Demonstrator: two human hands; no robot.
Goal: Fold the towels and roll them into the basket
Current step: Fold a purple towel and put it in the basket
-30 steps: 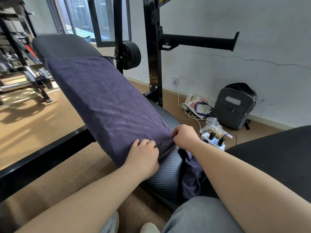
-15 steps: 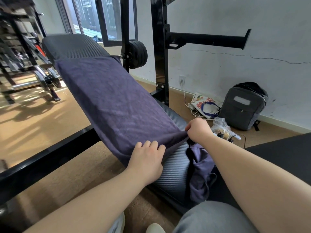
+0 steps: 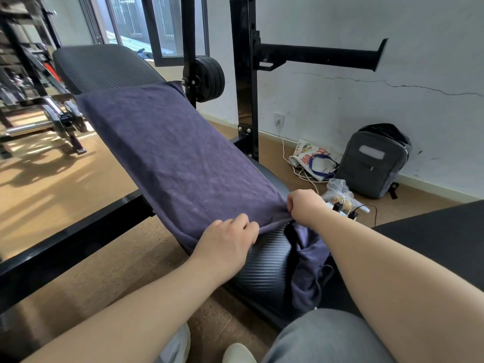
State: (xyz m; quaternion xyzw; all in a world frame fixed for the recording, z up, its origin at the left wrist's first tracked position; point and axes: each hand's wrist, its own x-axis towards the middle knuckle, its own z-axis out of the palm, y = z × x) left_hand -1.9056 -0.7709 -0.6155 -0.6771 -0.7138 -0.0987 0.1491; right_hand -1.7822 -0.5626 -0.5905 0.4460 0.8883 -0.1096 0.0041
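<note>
Your weight bench (image 3: 110, 66) slopes up and away from you. Its black ribbed pad is bare at the top and at the rounded near end. A dark purple towel (image 3: 170, 153) lies spread along the middle of that pad as one long, smooth rectangle. Its far edge runs straight across the pad, and its left side droops over the pad's edge. The near edge is lifted a little off the pad where you hold it.

Your left hand (image 3: 225, 244) sits palm down with its fingers curled over the towel's near edge, gripping it. Your right hand (image 3: 305, 205) is closed into a fist around the towel's near right corner, knuckles up. The two hands are close together but not touching.

A bunched purple cloth (image 3: 309, 258) of the same colour hangs in loose folds just beside the bench's near end, under your right forearm.

A grey backpack (image 3: 372, 163) stands upright against the white wall, and nothing of its inside shows. A printed bag (image 3: 311, 158) with a blue handle lies on the floor just to its left, with white cable looped around it. You cannot tell what it holds. A small clear plastic bag (image 3: 336, 188) sits crumpled near the backpack's base, with something pale yellow inside that is too small to identify.
</note>
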